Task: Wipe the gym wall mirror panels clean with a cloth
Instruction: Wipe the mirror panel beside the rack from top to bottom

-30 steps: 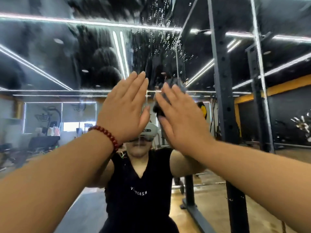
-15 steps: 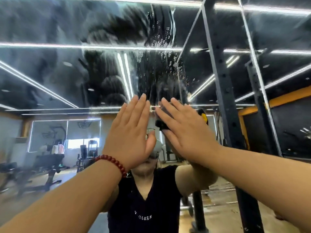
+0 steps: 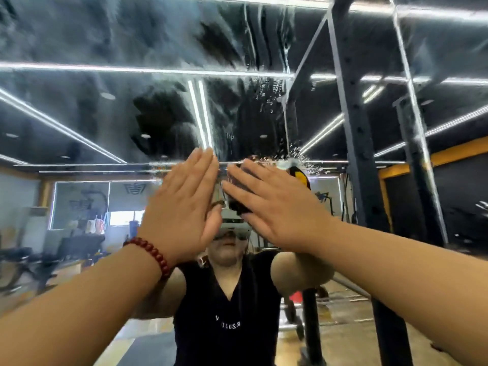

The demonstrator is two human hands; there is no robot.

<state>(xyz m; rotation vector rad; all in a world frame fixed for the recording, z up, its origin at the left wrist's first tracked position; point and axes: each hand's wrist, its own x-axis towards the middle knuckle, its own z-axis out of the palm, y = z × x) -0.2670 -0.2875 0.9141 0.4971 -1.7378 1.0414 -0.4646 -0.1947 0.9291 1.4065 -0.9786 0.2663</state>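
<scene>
Hands: both of the person's hands are raised flat against the mirror [image 3: 79,114], side by side and nearly touching at the fingertips.
Left hand: the left hand [image 3: 182,207] lies open, fingers straight and together, palm toward the glass, holding nothing. A bracelet [image 3: 151,253] of dark red beads circles its wrist.
Right hand: the right hand [image 3: 274,204] is also spread with straight fingers, pressing a dark cloth [image 3: 235,196] flat against the glass. Only a dark edge of the cloth shows beside and under the fingers.
Change: over the last second the view tilts upward, so more of the streaked upper glass appears and the hands sit lower in the picture. The right hand keeps the cloth pinned under its palm throughout, and the left hand stays flat beside it.
Mirror surface: broad smeary streaks and dull patches cover the upper glass, and a cluster of water droplets [image 3: 269,99] sits just above the hands, near a vertical seam [image 3: 286,128] between panels.
Reflection: the person's own torso in a black top shows below the hands, with gym equipment behind and a dark steel rack upright [image 3: 356,128] to the right.
Meaning for the task: the wipe appears to be in mid-stroke on this panel. Judging from the streaks and droplets above, much of the upper glass is not yet clean, so the work looks well short of finished.
</scene>
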